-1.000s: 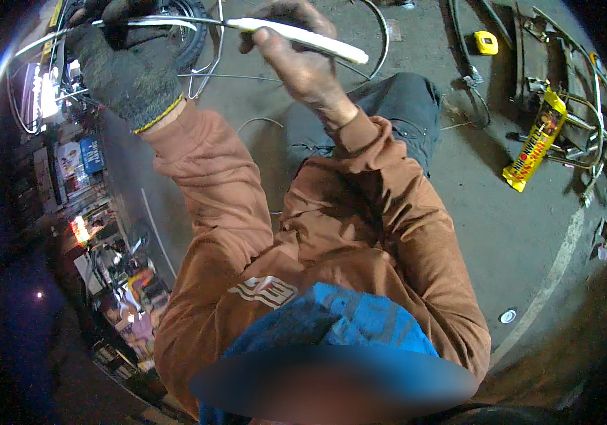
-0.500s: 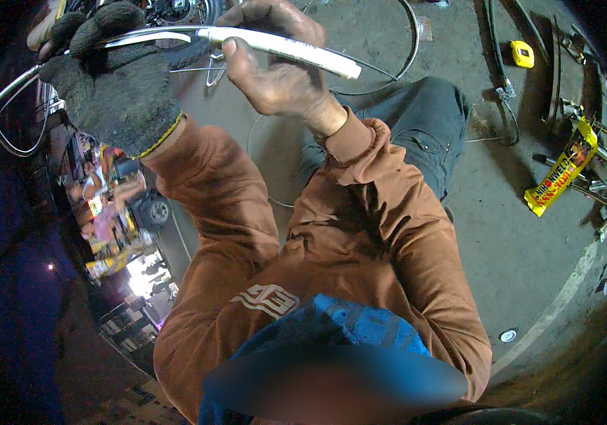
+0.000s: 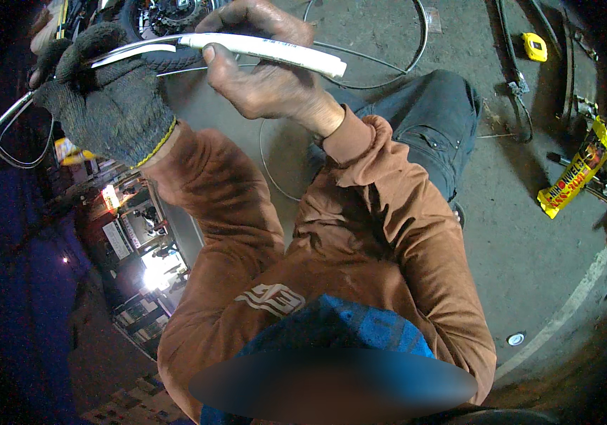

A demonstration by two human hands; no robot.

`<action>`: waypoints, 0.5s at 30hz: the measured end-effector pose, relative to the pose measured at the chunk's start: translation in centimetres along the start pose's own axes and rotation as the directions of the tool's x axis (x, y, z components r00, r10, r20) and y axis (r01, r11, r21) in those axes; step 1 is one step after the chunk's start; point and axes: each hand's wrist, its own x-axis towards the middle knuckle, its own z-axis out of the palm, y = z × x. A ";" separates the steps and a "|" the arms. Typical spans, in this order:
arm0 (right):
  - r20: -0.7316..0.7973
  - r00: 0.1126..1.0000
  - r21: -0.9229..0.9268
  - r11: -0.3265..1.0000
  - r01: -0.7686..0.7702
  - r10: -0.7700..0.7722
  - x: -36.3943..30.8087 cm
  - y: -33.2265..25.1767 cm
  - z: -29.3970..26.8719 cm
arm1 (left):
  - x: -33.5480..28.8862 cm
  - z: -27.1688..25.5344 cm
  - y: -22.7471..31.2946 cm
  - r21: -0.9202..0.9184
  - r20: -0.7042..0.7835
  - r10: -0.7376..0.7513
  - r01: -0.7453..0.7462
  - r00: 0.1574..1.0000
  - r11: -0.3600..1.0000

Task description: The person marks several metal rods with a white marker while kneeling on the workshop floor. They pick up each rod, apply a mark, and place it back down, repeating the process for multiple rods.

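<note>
My left hand (image 3: 105, 92), in a dark knit glove with a yellow hem, curls round a shiny bent metal rod (image 3: 10, 117) at the upper left. A thin white strip (image 3: 137, 52) lies along the rod beside the glove; I cannot tell what it is. My bare right hand (image 3: 268, 81) is closed, thumb against fingers, on a white pen-shaped marker (image 3: 275, 51) with small print. Its narrow left end meets or overlaps the rod in front of the left hand; whether they touch is unclear.
A motorcycle wheel (image 3: 165, 21) stands beyond my hands. Looped cable (image 3: 417, 60) lies on the grey floor (image 3: 516, 248). To the right are a yellow tape measure (image 3: 534, 47), a yellow packet (image 3: 576, 170) on metal pieces, black hoses (image 3: 505, 42) and a small round gauge-like disc (image 3: 516, 339).
The view has shifted a little, and more of the wheel shows at the top. Both hands keep their holds; the right hand and marker sit slightly further left in the picture.
</note>
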 end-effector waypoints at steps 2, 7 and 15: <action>0.007 1.000 -0.057 0.998 0.012 -0.012 0.0 0.0 0.0 | 0.0 0.2 0.0 -0.024 0.009 -0.012 0.012 1.000 1.000; 0.029 0.999 -0.057 0.998 0.022 -0.020 0.1 0.1 -0.1 | 0.0 0.8 -0.2 -0.117 0.023 -0.030 0.032 0.999 0.993; 0.096 0.994 0.097 0.994 -0.054 0.044 0.6 -1.0 -0.6 | -0.1 1.1 -0.4 -0.210 0.005 -0.040 0.040 0.999 0.977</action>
